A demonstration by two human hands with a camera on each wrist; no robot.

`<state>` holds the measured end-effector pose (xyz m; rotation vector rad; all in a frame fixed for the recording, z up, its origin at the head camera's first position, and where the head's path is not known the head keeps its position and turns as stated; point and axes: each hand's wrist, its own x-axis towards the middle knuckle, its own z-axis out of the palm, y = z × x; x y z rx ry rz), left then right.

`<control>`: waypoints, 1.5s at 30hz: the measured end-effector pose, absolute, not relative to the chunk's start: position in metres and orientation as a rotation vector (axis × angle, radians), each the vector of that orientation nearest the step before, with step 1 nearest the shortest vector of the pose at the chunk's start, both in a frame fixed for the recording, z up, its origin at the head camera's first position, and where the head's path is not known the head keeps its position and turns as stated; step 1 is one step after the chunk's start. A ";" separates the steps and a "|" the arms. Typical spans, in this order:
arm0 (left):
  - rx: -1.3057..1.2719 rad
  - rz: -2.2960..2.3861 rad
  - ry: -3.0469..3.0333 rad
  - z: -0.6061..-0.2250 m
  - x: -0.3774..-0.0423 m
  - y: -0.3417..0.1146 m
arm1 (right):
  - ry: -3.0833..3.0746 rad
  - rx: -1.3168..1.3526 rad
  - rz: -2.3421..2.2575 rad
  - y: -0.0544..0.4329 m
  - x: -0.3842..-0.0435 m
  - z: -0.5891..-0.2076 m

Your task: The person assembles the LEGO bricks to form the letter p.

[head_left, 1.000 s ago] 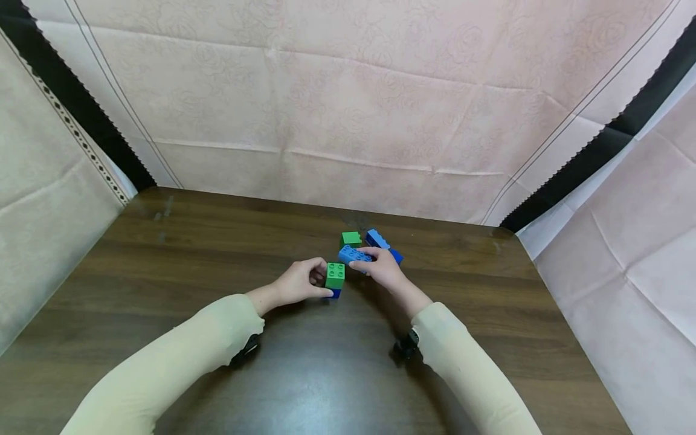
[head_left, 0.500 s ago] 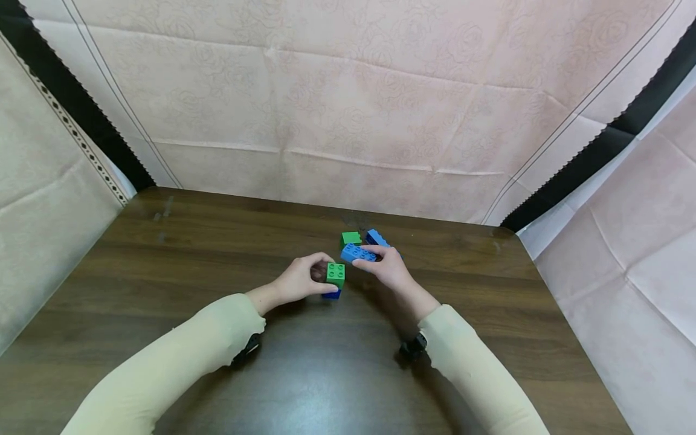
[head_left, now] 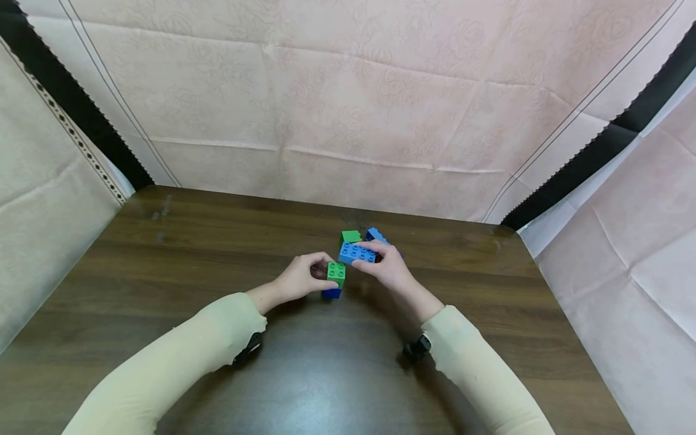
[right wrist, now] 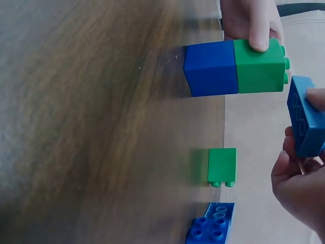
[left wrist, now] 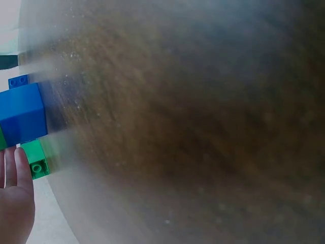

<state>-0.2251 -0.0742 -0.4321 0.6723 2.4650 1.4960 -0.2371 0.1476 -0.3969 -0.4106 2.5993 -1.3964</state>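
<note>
My left hand (head_left: pixel 299 279) steadies a two-brick stack standing on the table, its thumb and fingers around a green toy building brick (head_left: pixel 336 272) on top of a dark blue brick (head_left: pixel 331 293). In the right wrist view the left thumb lies across the side of that green brick (right wrist: pixel 260 68). My right hand (head_left: pixel 385 266) pinches a long light blue brick (head_left: pixel 356 252) between thumb and fingers. That brick (right wrist: pixel 306 119) is raised off the table, near the studs of the stack and apart from them, its hollow underside facing the stack.
Behind the held brick, a second green brick (head_left: pixel 351 236) rests on the dark wooden table (head_left: pixel 234 235). Beside it lie blue bricks (head_left: pixel 375 234), partly covered by my right hand. Pale patterned cloth (head_left: pixel 348 121) closes off the back and sides.
The light blue brick has turned from slanted to nearly level, shifting slightly away with the right hand. The left fingers have straightened, and the left thumb has moved up to the green brick.
</note>
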 end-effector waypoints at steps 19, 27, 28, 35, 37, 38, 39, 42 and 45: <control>0.666 1.503 2.432 -0.432 -0.229 -0.075 | 2.461 -0.649 -1.355 0.138 -0.232 -0.397; 0.679 1.500 2.439 -0.432 -0.229 -0.075 | 2.484 -0.700 -1.259 0.140 -0.234 -0.395; 0.684 1.504 2.438 -0.432 -0.228 -0.075 | 2.494 -0.712 -1.243 0.140 -0.234 -0.395; 0.692 1.491 2.445 -0.431 -0.229 -0.075 | 2.538 -0.813 -1.168 0.142 -0.234 -0.394; 0.689 1.482 2.450 -0.431 -0.229 -0.075 | 2.553 -0.846 -1.152 0.142 -0.234 -0.394; 0.687 1.477 2.451 -0.431 -0.230 -0.075 | 2.562 -0.859 -1.142 0.142 -0.233 -0.394; 0.685 1.474 2.452 -0.431 -0.230 -0.075 | 2.576 -0.871 -1.130 0.142 -0.233 -0.394; 0.683 1.466 2.458 -0.432 -0.230 -0.075 | 2.607 -0.894 -1.109 0.141 -0.231 -0.394; 0.689 1.470 2.457 -0.433 -0.230 -0.075 | 2.631 -0.882 -1.104 0.139 -0.229 -0.394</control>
